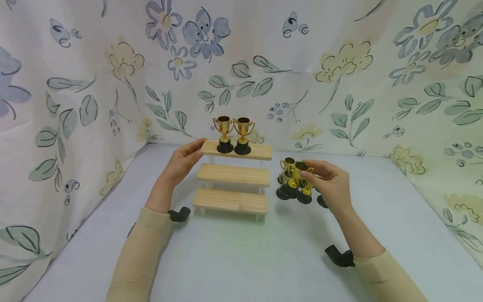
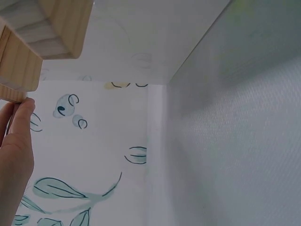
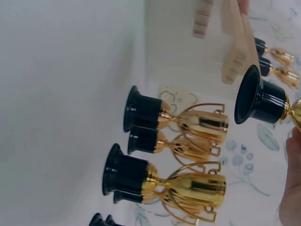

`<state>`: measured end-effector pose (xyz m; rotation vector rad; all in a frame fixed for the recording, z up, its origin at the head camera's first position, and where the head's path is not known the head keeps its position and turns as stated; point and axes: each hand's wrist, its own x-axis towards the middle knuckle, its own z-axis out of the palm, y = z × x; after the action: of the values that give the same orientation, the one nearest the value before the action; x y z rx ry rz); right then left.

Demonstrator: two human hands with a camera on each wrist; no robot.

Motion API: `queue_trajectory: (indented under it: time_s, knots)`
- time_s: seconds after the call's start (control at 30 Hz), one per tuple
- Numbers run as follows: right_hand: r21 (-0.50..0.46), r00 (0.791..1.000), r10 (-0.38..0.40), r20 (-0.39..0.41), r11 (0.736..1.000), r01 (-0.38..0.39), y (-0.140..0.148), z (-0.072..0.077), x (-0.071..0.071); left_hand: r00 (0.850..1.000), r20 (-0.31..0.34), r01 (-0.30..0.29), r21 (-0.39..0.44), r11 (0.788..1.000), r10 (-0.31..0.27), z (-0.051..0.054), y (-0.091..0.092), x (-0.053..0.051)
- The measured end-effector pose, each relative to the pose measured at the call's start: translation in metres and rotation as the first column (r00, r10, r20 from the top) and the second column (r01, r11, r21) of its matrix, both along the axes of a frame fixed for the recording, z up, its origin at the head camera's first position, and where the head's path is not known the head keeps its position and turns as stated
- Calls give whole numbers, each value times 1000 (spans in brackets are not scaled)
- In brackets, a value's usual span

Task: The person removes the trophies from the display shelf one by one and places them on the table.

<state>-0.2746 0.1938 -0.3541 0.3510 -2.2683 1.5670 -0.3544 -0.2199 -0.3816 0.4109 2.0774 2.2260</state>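
A three-tier display stand with wooden shelves [image 1: 234,174] stands in the middle of the table. My left hand [image 1: 178,164] holds the left end of its top shelf; in the left wrist view the fingertips [image 2: 27,106] meet the wood. Two gold trophy cups with black bases, one left [image 1: 224,130] and one right [image 1: 243,134], stand upright side by side on that shelf. To the right of the stand, my right hand [image 1: 332,182] pinches another trophy cup [image 3: 263,101] by its gold bowl, raised off the table. Several more trophy cups [image 3: 197,125] stand close together beneath it, partly hidden.
The lower two shelves, the middle [image 1: 234,175] and bottom [image 1: 226,200], are bare. A white table [image 1: 241,260] lies under everything, with a floral cloth [image 1: 241,63] behind. Black curved pieces sit at my left wrist [image 1: 180,214] and right wrist [image 1: 339,256].
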Motion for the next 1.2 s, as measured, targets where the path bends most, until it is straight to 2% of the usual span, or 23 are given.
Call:
queue_trajectory:
  time_s: [0.17, 0.37, 0.93, 1.2]
  knots:
    - [34, 999, -13, 38, 999, 12, 2, -11, 1, 1000, 0, 3, -2, 1000, -3, -1, 0, 0]
    - [11, 996, 47, 74, 999, -48, 4, -20, -2, 1000, -1, 1, -6, 1000, -1, -1, 1, 0]
    - [65, 982, 80, 171, 994, -92, 5, -30, -4, 1000, 8, -14, -16, 1000, 14, -2, 1, 2]
    - [92, 973, 85, 216, 990, -107, 6, -33, -7, 1000, 5, -7, 3, 1000, 7, 1, 1, 2]
